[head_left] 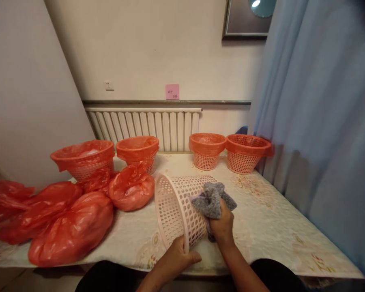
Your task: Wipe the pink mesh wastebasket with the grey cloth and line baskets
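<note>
A pale pink plastic basket [191, 188] with a mesh of holes lies tipped on its side near the front of the table, its mouth facing left. My left hand [178, 255] grips the lower part of its rim, thumb outside. With my right hand [224, 225] I hold a bunched grey cloth [213, 198] against the basket's outer wall. The fingers of the right hand are partly hidden by the cloth.
Tied red plastic bags [76, 227] crowd the table's left side. Red-lined baskets [208, 150] stand along the back, two left and two right. A floral cloth covers the table [273, 235]. A blue curtain [322, 121] hangs at right; a radiator [140, 121] is behind.
</note>
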### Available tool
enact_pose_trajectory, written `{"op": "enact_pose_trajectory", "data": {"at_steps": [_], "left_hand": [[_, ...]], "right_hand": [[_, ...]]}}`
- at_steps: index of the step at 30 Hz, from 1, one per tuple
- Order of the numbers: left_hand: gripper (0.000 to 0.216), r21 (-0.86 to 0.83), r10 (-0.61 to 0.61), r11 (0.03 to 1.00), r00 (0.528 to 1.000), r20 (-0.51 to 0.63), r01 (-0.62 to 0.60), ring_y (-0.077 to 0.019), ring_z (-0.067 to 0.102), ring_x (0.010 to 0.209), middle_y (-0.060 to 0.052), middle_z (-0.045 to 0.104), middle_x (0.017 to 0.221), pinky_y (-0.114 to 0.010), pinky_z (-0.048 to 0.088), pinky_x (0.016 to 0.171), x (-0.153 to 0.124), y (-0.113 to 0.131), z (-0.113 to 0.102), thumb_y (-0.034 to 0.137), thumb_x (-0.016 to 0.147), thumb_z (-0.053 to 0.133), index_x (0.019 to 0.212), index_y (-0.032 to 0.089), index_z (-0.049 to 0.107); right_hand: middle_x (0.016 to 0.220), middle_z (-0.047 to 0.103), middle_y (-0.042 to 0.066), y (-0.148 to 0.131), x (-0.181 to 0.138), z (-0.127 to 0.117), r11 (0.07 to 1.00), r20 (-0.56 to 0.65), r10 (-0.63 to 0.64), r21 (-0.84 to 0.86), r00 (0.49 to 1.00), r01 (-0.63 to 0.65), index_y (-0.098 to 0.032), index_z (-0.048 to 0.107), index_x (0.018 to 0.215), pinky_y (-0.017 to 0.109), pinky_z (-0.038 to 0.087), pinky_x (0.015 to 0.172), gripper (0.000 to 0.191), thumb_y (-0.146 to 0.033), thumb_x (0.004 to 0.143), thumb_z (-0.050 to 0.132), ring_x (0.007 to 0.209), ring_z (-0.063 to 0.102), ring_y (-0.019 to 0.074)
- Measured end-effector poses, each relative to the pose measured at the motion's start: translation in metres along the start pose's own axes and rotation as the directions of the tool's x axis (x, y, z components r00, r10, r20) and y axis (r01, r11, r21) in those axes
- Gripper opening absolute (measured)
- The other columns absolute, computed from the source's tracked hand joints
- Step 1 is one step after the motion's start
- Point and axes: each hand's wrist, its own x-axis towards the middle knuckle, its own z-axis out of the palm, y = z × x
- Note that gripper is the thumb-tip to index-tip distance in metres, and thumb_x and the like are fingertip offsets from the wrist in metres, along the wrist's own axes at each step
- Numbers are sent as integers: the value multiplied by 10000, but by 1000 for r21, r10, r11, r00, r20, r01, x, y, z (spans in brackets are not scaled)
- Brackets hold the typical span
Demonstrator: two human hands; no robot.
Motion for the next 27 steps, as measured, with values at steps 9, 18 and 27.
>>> {"op": "enact_pose_trajectory", "data": {"at_steps": [9, 18, 27], "left_hand": [[596, 56, -35, 998, 999, 29, 34, -277, 606, 1067, -45, 706, 1160, -409, 409, 1044, -8, 0, 0, 105, 611, 656, 1203, 174, 652], [388, 100, 52, 994, 997, -56, -46, -280, 560, 1080, -45, 701, 1119, -373, 414, 1019, 12, -2, -11, 162, 630, 660, 1016, 153, 701], [574, -33, -18, 999, 1000, -11, 18, -289, 573, 1085, -49, 696, 1136, -393, 433, 983, 2, -16, -18, 169, 616, 623, 1190, 150, 636]], "right_hand": [[891, 721, 104, 18, 11, -1, 954, -204, 290, -15, 935, -299, -149, 682, 964, 361, 486, 742, 327, -368, 744, 579, 819, 643, 269], [1143, 662, 104, -42, -38, 17, 938, 136, -294, 231, 946, 259, -192, 581, 1223, 459, 451, 987, 459, -238, 767, 587, 1113, 596, 290], [1017, 710, 129, 26, 6, 7, 971, -134, 238, 2, 962, -240, -150, 671, 1046, 386, 484, 824, 362, -332, 761, 542, 940, 645, 285]]}}
